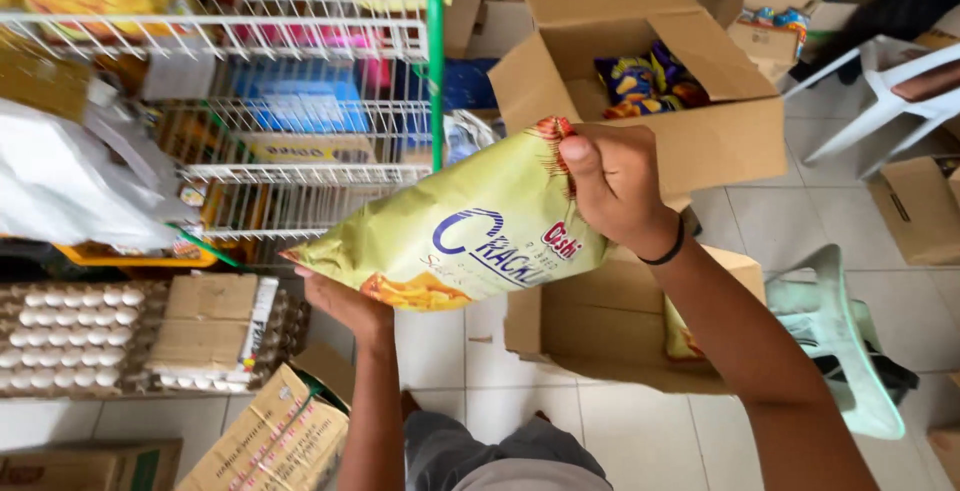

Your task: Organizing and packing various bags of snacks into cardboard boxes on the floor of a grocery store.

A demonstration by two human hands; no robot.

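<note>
Yellow-green snack bag (460,226), puffed & glossy, w/ blue and red lettering plus a chip picture at its lower end, is held tilted in mid-air btwn both hands, above the tiled floor (790,221).

Behind it: white wire rack (300,141) w/ a green upright, shelves full of packs. Open cardboard box (640,81) w/ blue-yellow snack packs sits just past the bag's top. Second open carton (610,326) lies under the right forearm. Egg trays (75,336) stack at lower left, small cartons on top. Pale green plastic stool (835,336) at right. Nothing blocks the bag.

Right hand (615,186) pinches the crimped top edge, thumb in front, fingers curled shut on it; black band on wrist. Left hand (345,306) cups the lower end from beneath, palm up, fingers mostly hidden behind the bag.
</note>
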